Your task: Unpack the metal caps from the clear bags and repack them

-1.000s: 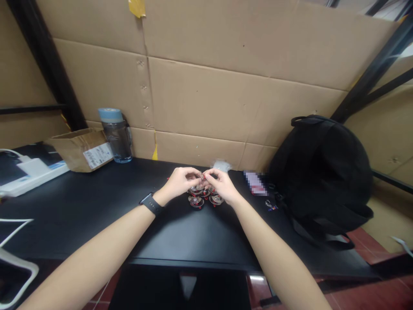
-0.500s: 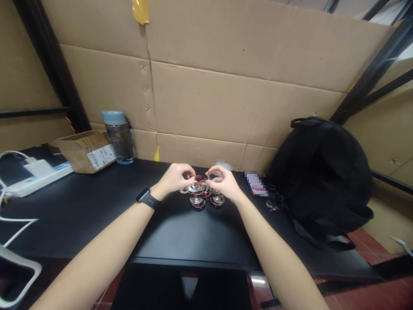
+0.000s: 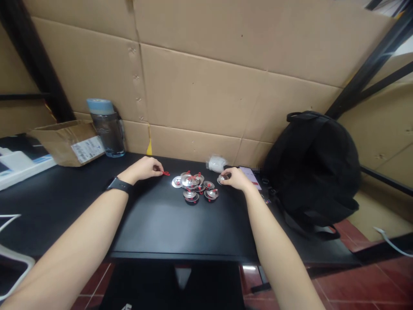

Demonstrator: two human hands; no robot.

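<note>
Several small silvery finger cymbals (image 3: 189, 181) with red cords lie in a loose, partly stacked cluster on the black table. Left of them, my left hand (image 3: 147, 168), with a dark watch on its wrist, pinches a red cord loop (image 3: 165, 173) just above the tabletop. On the cluster's right side, my right hand (image 3: 236, 178) has its fingers closed on a single finger cymbal (image 3: 221, 179), partly hidden by the fingertips. Whether that cymbal touches the table I cannot tell.
A clear plastic bag (image 3: 216, 163) lies behind the cymbals. Farther right are a flat pale packet (image 3: 250, 177) and a black backpack (image 3: 312, 172). At the left stand a bottle (image 3: 108, 131), a cardboard box (image 3: 66, 144) and a white power strip (image 3: 30, 172). Cardboard (image 3: 193, 94) walls the back.
My hands have moved apart from over the cluster: the left out to the left with a red cord, the right out to the right with a finger cymbal. The view has shifted slightly.
</note>
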